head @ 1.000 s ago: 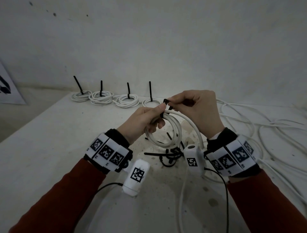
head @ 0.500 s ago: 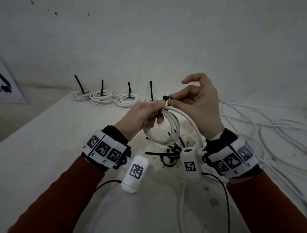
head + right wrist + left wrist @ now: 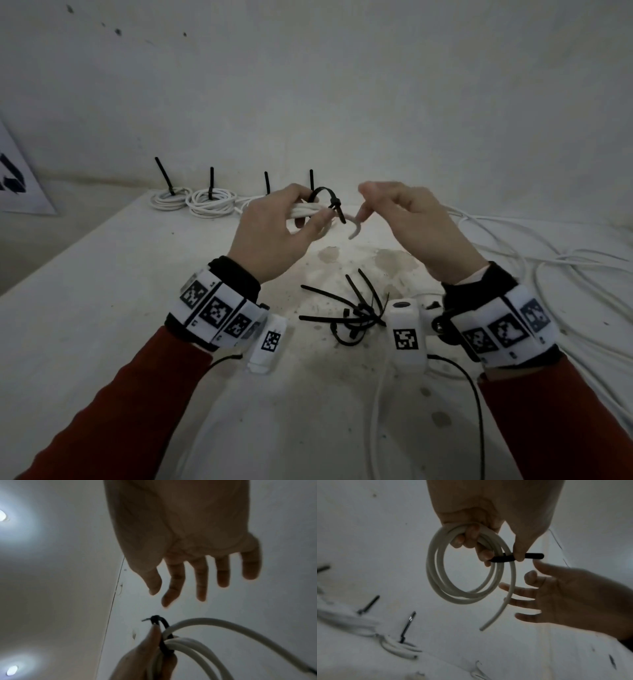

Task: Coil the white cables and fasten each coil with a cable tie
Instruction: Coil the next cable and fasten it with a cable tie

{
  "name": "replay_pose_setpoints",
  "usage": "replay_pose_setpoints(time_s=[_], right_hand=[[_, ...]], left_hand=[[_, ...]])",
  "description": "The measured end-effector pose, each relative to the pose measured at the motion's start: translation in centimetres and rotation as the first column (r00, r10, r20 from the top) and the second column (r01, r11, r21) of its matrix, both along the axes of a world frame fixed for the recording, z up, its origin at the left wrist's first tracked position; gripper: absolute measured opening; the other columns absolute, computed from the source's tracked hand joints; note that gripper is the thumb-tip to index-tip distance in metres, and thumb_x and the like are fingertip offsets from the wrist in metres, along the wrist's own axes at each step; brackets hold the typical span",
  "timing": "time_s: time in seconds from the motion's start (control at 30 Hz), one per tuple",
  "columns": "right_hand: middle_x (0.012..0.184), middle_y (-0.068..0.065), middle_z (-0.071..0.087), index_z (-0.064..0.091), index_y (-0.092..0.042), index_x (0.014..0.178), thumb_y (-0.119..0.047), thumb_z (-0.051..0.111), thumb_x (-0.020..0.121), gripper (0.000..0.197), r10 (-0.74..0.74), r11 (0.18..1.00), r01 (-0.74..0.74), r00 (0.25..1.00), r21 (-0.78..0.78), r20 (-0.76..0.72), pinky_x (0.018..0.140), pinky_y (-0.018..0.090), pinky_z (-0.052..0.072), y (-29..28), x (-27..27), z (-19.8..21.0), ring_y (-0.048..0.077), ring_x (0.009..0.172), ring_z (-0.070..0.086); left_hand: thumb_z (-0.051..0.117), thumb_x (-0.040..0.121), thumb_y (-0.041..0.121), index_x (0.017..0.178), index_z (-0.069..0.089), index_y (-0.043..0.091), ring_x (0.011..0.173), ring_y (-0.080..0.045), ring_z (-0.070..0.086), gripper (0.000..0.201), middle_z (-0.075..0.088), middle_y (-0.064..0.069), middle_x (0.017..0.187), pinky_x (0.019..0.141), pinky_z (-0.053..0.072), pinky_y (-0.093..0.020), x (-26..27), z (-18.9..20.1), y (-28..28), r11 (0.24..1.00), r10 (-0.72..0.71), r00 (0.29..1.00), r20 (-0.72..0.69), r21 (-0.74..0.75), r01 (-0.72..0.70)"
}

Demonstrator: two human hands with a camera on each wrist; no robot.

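Note:
My left hand (image 3: pixel 301 219) grips a small coil of white cable (image 3: pixel 305 210) held above the table. A black cable tie (image 3: pixel 325 197) is looped round the coil, and my thumb presses on its head. In the left wrist view the coil (image 3: pixel 464 574) hangs from my curled fingers, the tie (image 3: pixel 501 559) sticks out sideways and one free cable end (image 3: pixel 494 616) dangles. My right hand (image 3: pixel 370 205) hovers just right of the tie, fingers spread and holding nothing. The right wrist view shows the open right hand (image 3: pixel 180 547) above the coil (image 3: pixel 197 646) and the tie (image 3: pixel 164 642).
Several tied coils (image 3: pixel 210 204) with upright black tie tails line the table's back edge. A pile of loose black cable ties (image 3: pixel 356 311) lies under my hands. Loose white cables (image 3: pixel 565 274) sprawl over the right side. A wall stands close behind the table.
My right hand has let go of the tie and moved off to the right, fingers spread. The left hand has lifted the coil and tipped it flatter.

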State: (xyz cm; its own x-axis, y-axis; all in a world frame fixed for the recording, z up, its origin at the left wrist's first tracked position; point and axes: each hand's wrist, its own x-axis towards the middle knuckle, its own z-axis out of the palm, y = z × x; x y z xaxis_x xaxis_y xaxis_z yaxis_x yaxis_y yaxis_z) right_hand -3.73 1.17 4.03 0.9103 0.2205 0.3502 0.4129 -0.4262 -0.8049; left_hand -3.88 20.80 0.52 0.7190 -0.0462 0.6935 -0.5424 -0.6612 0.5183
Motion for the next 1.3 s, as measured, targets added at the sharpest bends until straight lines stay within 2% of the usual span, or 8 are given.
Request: replay_pose_setpoints(time_s=[0.17, 0.47, 0.53, 0.63, 0.83, 1.0, 1.17, 1.3], right_hand=[[0.098, -0.017, 0.069, 0.074, -0.014, 0.079, -0.031, 0.054, 0.095, 0.030, 0.198, 0.978, -0.181, 0.963, 0.104, -0.185, 0.072, 0.004, 0.039, 1.2, -1.2, -0.2, -0.022, 0.084, 0.055], [0.089, -0.014, 0.067, 0.072, 0.001, 0.087, -0.017, 0.062, 0.089, 0.021, 0.239, 0.941, -0.143, 0.922, 0.306, -0.306, 0.066, 0.000, 0.034, 2.2, -1.5, -0.9, -0.026, 0.075, 0.053], [0.100, -0.008, 0.069, 0.074, -0.003, 0.081, -0.018, 0.064, 0.087, 0.018, 0.247, 0.943, -0.164, 0.928, 0.290, -0.280, 0.078, 0.001, 0.034, 2.9, -1.7, -1.2, -0.023, 0.091, 0.052], [0.119, -0.007, 0.065, 0.078, -0.025, 0.069, -0.033, 0.071, 0.079, 0.015, 0.161, 0.975, -0.118, 0.960, 0.190, -0.229, 0.112, 0.027, 0.023, 3.8, -1.7, -2.0, -0.008, 0.126, 0.036], [0.132, -0.014, 0.046, 0.077, -0.036, 0.074, -0.041, 0.068, 0.082, 0.014, 0.086, 0.995, -0.080, 0.988, 0.054, -0.124, 0.113, 0.038, 0.022, 4.1, -2.1, -2.5, 0.008, 0.135, 0.028], [0.105, -0.006, 0.060, 0.067, -0.025, 0.094, -0.032, 0.059, 0.093, 0.011, -0.084, 0.996, 0.086, 0.991, -0.022, 0.102, 0.079, 0.012, 0.041, 3.8, -1.8, -2.2, 0.009, 0.096, 0.058], [0.086, -0.005, 0.069, 0.073, -0.021, 0.099, -0.018, 0.073, 0.082, 0.018, -0.205, 0.956, 0.251, 0.942, -0.154, 0.265, 0.080, 0.036, 0.052, 3.2, -0.8, -3.1, 0.011, 0.067, 0.063], [0.078, -0.007, 0.072, 0.075, -0.018, 0.090, -0.014, 0.073, 0.082, 0.009, -0.243, 0.960, 0.273, 0.926, -0.068, 0.288, 0.076, 0.025, 0.053, 2.9, -0.1, -3.5, 0.008, 0.069, 0.066]], left_hand=[[0.051, 0.083, 0.053, 0.096, 0.062, 0.018, 0.066, -0.003, 0.056, 0.039, 0.065, 0.007, 0.074, 0.060, 0.039, -0.013, 0.2, -0.3, 0.1, 0.998, 0.009, 0.996, 0.086, 0.069, -0.015], [0.053, 0.084, 0.043, 0.081, 0.063, 0.022, 0.057, 0.008, 0.052, 0.023, 0.054, 0.020, 0.060, 0.053, 0.031, -0.007, 0.4, -0.7, -0.6, 0.998, 0.058, 0.998, -0.005, -0.023, -0.058], [0.051, 0.084, 0.042, 0.073, 0.062, 0.021, 0.055, -0.001, 0.050, 0.026, 0.056, 0.014, 0.059, 0.053, 0.031, -0.012, 0.7, -0.7, 0.0, 0.993, 0.069, 0.996, -0.063, -0.089, -0.075], [0.053, 0.085, 0.037, 0.063, 0.057, 0.025, 0.054, -0.005, 0.046, 0.026, 0.055, 0.005, 0.058, 0.055, 0.034, -0.020, 1.0, -0.6, 0.7, 0.983, 0.038, 0.984, -0.171, -0.170, -0.067], [0.053, 0.080, 0.035, 0.057, 0.060, 0.025, 0.072, -0.028, 0.056, 0.026, 0.062, -0.015, 0.072, 0.072, 0.046, -0.044, 0.8, 0.0, 0.5, 0.941, -0.025, 0.964, -0.263, -0.333, -0.066], [0.053, 0.089, 0.023, 0.060, 0.061, 0.018, 0.051, 0.000, 0.042, 0.031, 0.055, 0.010, 0.056, 0.050, 0.032, -0.015, 0.8, 0.2, 0.9, 0.858, -0.110, 0.938, -0.328, -0.508, -0.077], [0.052, 0.091, 0.019, 0.064, 0.062, 0.012, 0.045, 0.000, 0.039, 0.029, 0.050, 0.015, 0.048, 0.042, 0.028, -0.007, 0.4, 0.7, 0.7, 0.842, -0.178, 0.929, -0.324, -0.539, -0.026], [0.049, 0.093, 0.019, 0.065, 0.058, 0.010, 0.037, -0.002, 0.031, 0.030, 0.039, 0.015, 0.039, 0.040, 0.022, -0.013, 0.0, 1.2, 0.3, 0.819, -0.306, 0.866, -0.396, -0.574, 0.027]])
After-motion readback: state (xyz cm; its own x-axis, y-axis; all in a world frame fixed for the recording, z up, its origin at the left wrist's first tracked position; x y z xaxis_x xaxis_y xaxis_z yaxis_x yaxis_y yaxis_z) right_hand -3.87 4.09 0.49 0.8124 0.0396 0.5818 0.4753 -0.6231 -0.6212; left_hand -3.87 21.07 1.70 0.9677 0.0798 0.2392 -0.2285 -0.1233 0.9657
